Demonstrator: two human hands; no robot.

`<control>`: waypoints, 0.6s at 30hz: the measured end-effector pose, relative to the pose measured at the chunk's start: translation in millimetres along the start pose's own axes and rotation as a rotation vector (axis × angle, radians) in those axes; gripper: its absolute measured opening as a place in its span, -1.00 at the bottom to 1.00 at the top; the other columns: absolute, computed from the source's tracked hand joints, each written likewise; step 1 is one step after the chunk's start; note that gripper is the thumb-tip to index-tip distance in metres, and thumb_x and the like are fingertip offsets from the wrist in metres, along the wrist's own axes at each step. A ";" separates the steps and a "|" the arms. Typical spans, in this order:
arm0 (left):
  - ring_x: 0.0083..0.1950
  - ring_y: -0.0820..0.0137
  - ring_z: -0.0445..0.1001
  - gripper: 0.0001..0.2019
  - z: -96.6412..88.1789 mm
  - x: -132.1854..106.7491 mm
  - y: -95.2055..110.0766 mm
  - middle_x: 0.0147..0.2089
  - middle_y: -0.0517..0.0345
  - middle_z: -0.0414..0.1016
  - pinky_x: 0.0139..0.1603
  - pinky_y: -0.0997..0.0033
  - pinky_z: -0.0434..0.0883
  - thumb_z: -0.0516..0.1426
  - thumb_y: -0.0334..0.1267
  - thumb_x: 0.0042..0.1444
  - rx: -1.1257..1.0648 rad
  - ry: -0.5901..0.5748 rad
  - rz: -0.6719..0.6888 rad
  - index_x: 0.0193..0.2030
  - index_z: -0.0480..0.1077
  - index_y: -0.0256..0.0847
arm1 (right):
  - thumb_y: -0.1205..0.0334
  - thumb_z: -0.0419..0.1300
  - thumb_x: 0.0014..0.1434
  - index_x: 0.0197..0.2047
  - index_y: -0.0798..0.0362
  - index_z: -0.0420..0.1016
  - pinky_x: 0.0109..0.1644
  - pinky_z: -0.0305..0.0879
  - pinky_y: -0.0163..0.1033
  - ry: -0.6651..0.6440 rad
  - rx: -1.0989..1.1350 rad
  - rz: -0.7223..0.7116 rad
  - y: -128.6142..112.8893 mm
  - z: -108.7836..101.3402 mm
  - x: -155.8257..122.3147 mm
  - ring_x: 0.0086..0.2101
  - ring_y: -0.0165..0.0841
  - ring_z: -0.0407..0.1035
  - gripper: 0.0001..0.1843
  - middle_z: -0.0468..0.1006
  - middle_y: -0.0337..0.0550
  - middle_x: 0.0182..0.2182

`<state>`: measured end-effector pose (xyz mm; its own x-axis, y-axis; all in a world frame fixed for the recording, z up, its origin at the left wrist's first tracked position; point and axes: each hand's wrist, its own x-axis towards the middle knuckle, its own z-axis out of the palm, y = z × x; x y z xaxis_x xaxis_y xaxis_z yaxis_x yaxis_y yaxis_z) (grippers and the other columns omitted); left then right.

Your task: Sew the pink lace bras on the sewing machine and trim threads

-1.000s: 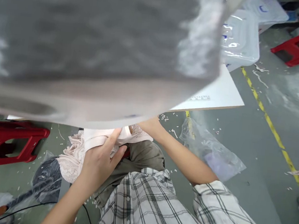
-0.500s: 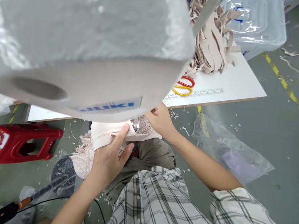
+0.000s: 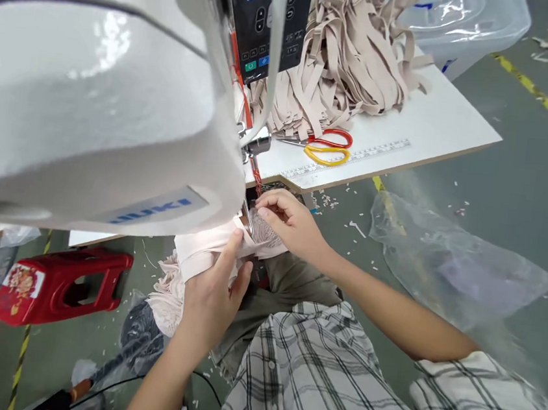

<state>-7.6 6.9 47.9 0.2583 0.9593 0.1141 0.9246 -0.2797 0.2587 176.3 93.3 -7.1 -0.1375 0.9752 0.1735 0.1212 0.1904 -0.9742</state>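
Observation:
The pale pink garment (image 3: 208,250), with a lace part (image 3: 266,230), lies under the head of a white sewing machine (image 3: 117,117). My left hand (image 3: 213,296) rests on the pink fabric, index finger stretched toward the metal needle parts (image 3: 248,218) and thumb apart. At the lace's far edge, just right of those metal parts, is my right hand (image 3: 296,227). Its fingers are curled, with the thumb and fingertips close together; what they pinch, if anything, is too small to make out. The machine head hides part of the sewing area.
Beige fabric strips (image 3: 353,57) are heaped on the white table (image 3: 453,126), beside scissors (image 3: 329,149) and a clear ruler (image 3: 367,153). A control panel (image 3: 273,29) stands behind the machine. A red stool (image 3: 64,287) is at left; a plastic bag (image 3: 458,263) lies on the floor.
The view has shifted, uncovering the control panel and needle area. My right hand's fingers have moved off the lace cloth's edge toward the needle parts. My left hand stays on the fabric.

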 end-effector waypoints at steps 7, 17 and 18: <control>0.08 0.16 0.56 -0.41 0.1 -1.0 4.8 0.20 -0.16 0.49 -0.16 0.37 0.51 0.09 -0.14 0.32 0.003 0.031 -0.034 0.42 0.07 -0.20 | 0.16 0.10 0.30 -0.23 0.02 0.45 -0.09 0.34 -0.16 -0.016 0.076 0.063 -0.8 0.4 -9.1 -0.13 -0.28 0.40 -0.85 0.49 -0.09 -0.16; 0.04 0.03 0.59 -0.14 12.2 -14.3 12.2 0.28 -0.44 0.35 -0.26 0.26 0.56 0.09 -0.05 0.31 0.002 0.047 -0.095 0.51 -0.36 -0.33 | 0.01 0.25 0.19 -0.09 0.01 0.43 -0.05 0.35 -0.15 -0.062 0.152 0.164 -17.4 6.6 -30.1 -0.15 -0.26 0.41 -0.69 0.52 -0.11 -0.15; 0.06 0.03 0.58 -0.12 17.7 -18.4 17.3 0.31 -0.45 0.30 -0.24 0.25 0.57 0.10 -0.07 0.30 0.003 0.061 -0.059 0.51 -0.38 -0.32 | 0.03 0.25 0.19 -0.07 0.00 0.44 -0.04 0.35 -0.14 -0.075 0.137 0.160 -18.8 5.7 -34.4 -0.14 -0.25 0.41 -0.69 0.53 -0.11 -0.14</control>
<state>8.6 -14.9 33.3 0.1857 0.9699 0.1573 0.9386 -0.2225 0.2636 173.1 55.6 4.4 -0.2005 0.9797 0.0088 0.0129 0.0116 -0.9998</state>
